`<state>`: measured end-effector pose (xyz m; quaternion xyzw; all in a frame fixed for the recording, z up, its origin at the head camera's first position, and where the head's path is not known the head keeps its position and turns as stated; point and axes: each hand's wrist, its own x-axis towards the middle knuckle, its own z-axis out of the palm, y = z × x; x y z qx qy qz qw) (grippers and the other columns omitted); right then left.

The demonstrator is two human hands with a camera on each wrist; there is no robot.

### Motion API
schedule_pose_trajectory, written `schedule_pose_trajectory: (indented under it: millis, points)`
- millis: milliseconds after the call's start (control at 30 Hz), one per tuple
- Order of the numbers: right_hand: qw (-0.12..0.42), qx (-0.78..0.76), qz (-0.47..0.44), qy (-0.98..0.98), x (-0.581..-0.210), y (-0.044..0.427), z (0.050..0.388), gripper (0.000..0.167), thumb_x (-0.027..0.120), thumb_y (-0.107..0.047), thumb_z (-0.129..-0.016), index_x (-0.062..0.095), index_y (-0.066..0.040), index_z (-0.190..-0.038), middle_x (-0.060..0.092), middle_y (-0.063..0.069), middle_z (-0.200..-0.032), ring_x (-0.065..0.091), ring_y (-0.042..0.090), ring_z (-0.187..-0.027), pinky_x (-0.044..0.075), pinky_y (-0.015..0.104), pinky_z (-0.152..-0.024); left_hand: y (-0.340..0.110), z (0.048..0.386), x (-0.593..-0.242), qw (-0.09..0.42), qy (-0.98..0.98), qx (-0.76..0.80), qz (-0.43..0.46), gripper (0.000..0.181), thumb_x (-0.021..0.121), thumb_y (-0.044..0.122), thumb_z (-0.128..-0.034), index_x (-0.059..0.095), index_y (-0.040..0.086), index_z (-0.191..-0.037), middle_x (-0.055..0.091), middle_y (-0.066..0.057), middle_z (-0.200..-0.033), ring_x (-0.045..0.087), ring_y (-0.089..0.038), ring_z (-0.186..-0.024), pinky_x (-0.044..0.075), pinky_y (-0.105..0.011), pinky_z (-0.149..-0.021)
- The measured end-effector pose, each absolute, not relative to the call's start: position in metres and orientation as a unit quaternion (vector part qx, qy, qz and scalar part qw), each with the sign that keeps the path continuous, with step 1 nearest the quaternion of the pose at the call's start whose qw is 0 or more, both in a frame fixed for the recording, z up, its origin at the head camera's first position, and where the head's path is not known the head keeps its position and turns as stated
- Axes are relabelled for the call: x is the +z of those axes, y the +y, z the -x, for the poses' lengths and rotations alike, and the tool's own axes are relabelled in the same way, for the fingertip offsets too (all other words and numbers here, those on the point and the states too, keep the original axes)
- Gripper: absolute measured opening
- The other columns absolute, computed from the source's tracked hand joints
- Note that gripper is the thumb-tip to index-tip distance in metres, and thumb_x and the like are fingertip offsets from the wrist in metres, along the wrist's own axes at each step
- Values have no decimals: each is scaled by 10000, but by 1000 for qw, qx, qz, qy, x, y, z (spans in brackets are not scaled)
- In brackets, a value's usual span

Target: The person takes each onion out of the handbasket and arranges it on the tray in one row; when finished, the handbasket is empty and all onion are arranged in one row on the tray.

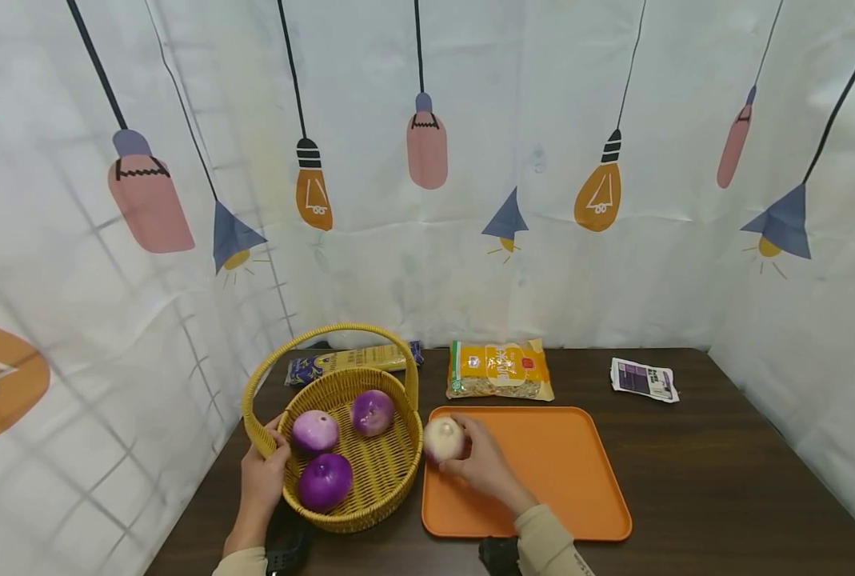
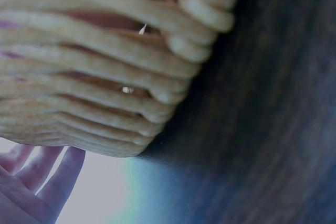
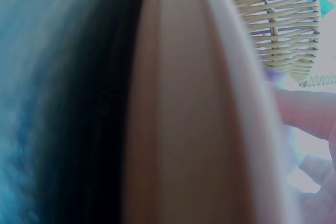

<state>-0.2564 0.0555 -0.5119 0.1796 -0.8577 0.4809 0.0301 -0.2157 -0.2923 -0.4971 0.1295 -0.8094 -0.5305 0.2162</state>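
A yellow wicker basket (image 1: 380,480) with a tall hoop handle stands at the left, holding three purple onions, among them a dark one (image 1: 325,483) at the front. My left hand (image 1: 263,478) grips the basket's left side where the handle meets the rim. In the left wrist view, its fingers (image 2: 60,182) show against the woven wall. With thumb and fingers, my right hand (image 1: 483,462) holds a whitish onion (image 1: 441,440) at the left edge of an orange tray (image 1: 549,472), close beside the basket. The right wrist view shows mostly the blurred tray wall (image 3: 194,103).
Behind the basket lies a long blue-and-yellow packet (image 1: 362,359). An orange-yellow bag of grain (image 1: 501,370) lies behind the tray. A small white-and-purple pouch (image 1: 645,380) is at the back right of the dark table (image 1: 715,480). A printed curtain (image 1: 369,280) hangs around the table.
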Motion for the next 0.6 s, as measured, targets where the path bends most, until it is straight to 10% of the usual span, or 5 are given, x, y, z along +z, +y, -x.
schedule_pose_trajectory:
  millis: [600]
  points:
    - [28, 488, -186, -852, -514, 56, 257, 795, 845, -70, -712, 452, 24, -1398, 546, 188, -1329, 560, 289, -1109, 475, 453, -895, -293, 216, -498, 217, -797, -552, -112, 208, 482, 34, -933, 545, -24, -1123, 532, -131, -1396, 480, -177, -1121, 355, -73, -816]
